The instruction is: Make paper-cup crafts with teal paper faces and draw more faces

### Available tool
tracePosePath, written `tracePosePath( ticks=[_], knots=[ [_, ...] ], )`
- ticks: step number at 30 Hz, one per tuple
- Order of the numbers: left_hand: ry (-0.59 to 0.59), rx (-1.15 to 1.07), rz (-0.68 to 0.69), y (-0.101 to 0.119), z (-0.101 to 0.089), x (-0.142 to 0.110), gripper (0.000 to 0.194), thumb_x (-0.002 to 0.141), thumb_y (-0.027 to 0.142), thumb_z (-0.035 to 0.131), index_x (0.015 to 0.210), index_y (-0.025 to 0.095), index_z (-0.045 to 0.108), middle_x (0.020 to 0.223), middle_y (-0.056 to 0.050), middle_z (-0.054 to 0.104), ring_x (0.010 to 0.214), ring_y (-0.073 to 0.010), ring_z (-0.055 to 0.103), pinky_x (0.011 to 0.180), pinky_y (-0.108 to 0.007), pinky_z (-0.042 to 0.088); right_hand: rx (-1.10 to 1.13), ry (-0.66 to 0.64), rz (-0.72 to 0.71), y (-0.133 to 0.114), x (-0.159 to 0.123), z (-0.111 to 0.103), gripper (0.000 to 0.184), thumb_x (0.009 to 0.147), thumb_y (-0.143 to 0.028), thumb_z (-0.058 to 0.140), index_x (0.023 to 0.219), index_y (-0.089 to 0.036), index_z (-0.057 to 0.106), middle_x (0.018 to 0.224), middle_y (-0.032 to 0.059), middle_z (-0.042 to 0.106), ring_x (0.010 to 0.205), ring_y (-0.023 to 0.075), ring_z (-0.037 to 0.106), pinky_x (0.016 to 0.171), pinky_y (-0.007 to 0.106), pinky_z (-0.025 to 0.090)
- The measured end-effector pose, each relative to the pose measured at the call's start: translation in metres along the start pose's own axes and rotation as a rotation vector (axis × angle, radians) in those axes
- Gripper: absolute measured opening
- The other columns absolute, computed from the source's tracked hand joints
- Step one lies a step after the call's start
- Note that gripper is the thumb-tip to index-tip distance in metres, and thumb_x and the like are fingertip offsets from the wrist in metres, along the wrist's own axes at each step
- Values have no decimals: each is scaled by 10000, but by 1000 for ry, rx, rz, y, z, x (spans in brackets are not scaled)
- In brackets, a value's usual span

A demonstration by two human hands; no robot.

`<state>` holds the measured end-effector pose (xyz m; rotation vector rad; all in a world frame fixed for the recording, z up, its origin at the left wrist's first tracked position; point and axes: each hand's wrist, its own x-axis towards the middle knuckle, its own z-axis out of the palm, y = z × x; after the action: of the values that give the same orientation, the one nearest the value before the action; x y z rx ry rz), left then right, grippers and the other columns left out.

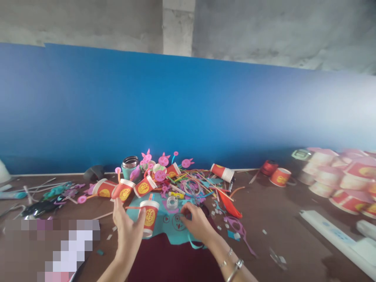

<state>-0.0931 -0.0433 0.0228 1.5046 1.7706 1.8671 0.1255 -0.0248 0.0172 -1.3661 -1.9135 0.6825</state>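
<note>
At the lower centre of the frame, a red-and-yellow paper cup (pixel 149 219) is nearly upright in front of a teal sheet (pixel 160 231). The left hand (pixel 127 221) is just left of it, thumb overlapping the cup's edge and set well apart from the fingers (pixel 117 205); whether they grip anything cannot be told. An orange straw (pixel 133 208) crosses that gap. Right of the cup, the right hand (pixel 199 223) curls its fingers above drawn faces (pixel 178 222) on the sheet; any hold is unclear. A tape roll (pixel 172 207) lies just beyond, on the cluttered brown surface (pixel 258 211).
</note>
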Motion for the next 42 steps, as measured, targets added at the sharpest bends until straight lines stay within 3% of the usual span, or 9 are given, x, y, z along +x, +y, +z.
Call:
tracePosePath(
  ticks=[2,5,8,11,17,23,28,33,42],
  knots=[
    [-15,35,153,13,2,-5,650,769,325,594,1351,198,334,1408,-150,365,1353,-330,229,1092,-534,184,136,43,16,1,4,0,69,705,-134,548,752,-174,577,711,0,606,682,147,550,642,241,402],
    [-434,-74,195,27,21,-18,553,778,268,575,1305,224,416,1314,-131,499,1247,-291,433,1011,-461,366,297,104,20,1,7,-1,65,695,-156,564,752,-162,596,673,-5,598,639,140,541,613,239,416],
    [-624,-205,-7,30,52,-30,523,670,240,652,1176,181,534,1084,-128,647,1011,-288,612,825,-399,500,374,143,-10,0,8,-6,64,706,-181,581,755,-162,617,679,0,614,650,146,561,621,240,436],
    [-822,-271,-302,24,79,-37,172,734,291,558,797,141,615,600,-42,646,533,-207,627,488,-295,484,343,187,2,7,8,-12,123,764,-239,553,791,-162,646,721,28,652,667,164,592,614,248,453],
    [-626,-447,-416,15,90,-47,315,729,442,587,832,145,570,634,-22,646,562,-194,640,494,-270,492,-155,367,39,34,33,-20,217,817,-211,493,813,-170,706,861,90,677,862,219,606,807,316,449],
    [-552,-540,-416,8,92,-49,560,762,418,562,1227,168,377,1049,-118,609,542,-168,648,459,-295,513,-200,360,82,38,69,-13,144,687,-121,613,615,-192,717,1026,135,636,1027,312,511,866,420,371],
    [-559,-560,-366,-1,94,-47,494,811,412,498,1239,183,409,1029,-108,622,575,-175,651,451,-296,531,0,385,88,39,80,-13,143,553,-130,719,461,-190,627,1074,97,647,1106,317,473,911,409,330],
    [-603,-481,-400,-1,93,-45,408,808,476,478,972,131,623,730,-77,661,607,-204,637,430,-287,529,373,495,151,44,87,-25,234,684,-406,618,661,-182,679,900,75,695,913,257,605,790,348,432],
    [-570,-480,-408,6,91,-45,507,774,512,526,1096,125,590,914,-124,668,788,-251,659,461,-278,540,830,464,132,29,76,-52,326,708,-499,606,792,-186,641,713,39,696,700,203,648,722,342,483]
  ],
)
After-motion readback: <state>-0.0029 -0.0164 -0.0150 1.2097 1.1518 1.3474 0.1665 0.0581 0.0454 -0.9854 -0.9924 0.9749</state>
